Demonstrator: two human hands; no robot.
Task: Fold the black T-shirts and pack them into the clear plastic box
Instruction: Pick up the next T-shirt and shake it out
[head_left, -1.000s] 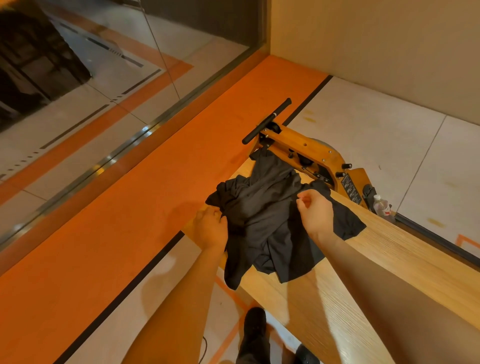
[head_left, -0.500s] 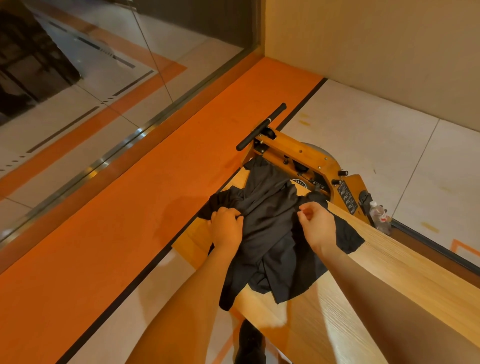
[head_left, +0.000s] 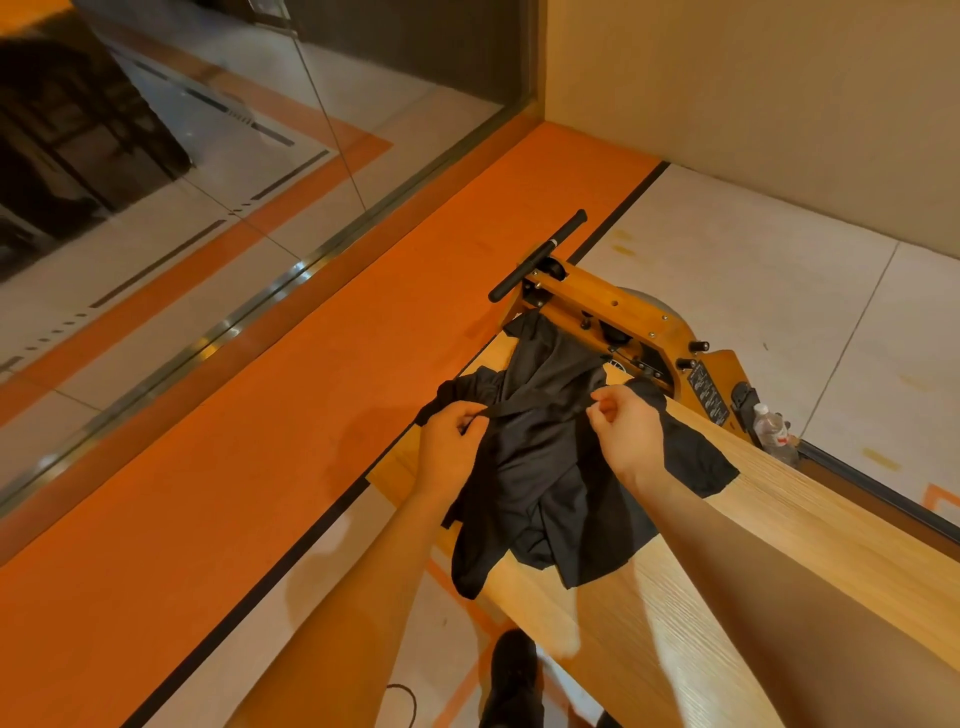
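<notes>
Item: black T-shirt (head_left: 545, 467), crumpled on wooden bench (head_left: 779, 545); your left hand (head_left: 452, 441) and right hand (head_left: 626, 431) pinch one taut hem, likely to spread it for folding.

A black T-shirt (head_left: 540, 457) bunched on a wooden bench (head_left: 779, 545) hides its own folds, the bench and a black shoe (head_left: 511, 675) run out of frame, and a label (head_left: 707, 396) on the wooden machine (head_left: 623, 322) is unreadable.
</notes>
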